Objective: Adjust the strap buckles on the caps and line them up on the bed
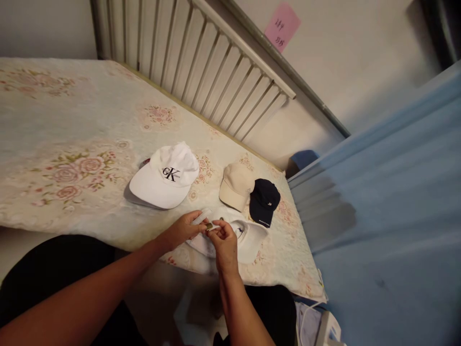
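Observation:
A white cap [256,238] lies tipped over near the bed's front edge, its inside partly showing and its brim pointing right. My left hand [187,227] pinches the white strap [202,216] at the cap's back. From the other side, the fingers of my right hand [226,245] close on the strap beside a small brass-coloured buckle [209,226]. Both hands meet at this buckle, and the fingers partly cover it. Left of them sits another white cap [163,178] with black letters. A beige cap [236,185] and a navy cap [264,199] rest side by side behind my right hand.
A flower-patterned sheet [82,129] covers the bed. Pale metal rails [201,62] run along its far side. A blue curtain [378,192] hangs on the right, and a pink note [283,26] is on the wall. A white device [329,329] stands at the lower right.

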The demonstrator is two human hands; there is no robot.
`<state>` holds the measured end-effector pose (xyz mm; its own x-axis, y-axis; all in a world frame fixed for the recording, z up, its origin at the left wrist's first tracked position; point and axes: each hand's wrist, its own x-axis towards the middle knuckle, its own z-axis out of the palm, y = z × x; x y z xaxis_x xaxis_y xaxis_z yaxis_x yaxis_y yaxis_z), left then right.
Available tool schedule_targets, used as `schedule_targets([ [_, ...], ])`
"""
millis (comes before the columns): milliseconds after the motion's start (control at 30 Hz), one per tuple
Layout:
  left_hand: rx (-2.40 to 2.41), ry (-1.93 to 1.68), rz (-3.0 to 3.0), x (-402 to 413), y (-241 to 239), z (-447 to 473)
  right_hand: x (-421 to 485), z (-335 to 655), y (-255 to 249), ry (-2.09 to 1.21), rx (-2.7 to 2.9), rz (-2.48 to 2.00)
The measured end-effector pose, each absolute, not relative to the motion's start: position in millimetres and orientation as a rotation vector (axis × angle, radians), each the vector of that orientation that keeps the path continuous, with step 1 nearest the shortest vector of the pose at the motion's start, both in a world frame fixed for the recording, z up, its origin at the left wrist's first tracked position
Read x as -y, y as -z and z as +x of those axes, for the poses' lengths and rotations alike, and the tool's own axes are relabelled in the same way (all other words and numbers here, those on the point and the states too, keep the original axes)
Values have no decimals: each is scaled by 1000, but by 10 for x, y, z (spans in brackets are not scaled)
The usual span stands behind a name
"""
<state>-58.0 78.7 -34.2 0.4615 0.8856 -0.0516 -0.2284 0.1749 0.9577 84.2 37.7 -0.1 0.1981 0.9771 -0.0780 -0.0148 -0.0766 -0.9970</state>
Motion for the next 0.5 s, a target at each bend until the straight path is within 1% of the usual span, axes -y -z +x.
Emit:
schedule_targets([
  [333,-820,-807,1097,-792,284,-576,-327,803,-5,-1111,989,-1439],
  [500,-807,-800,1106,-798,332,-570,-309,811,16,-1062,1083,-1482],
])
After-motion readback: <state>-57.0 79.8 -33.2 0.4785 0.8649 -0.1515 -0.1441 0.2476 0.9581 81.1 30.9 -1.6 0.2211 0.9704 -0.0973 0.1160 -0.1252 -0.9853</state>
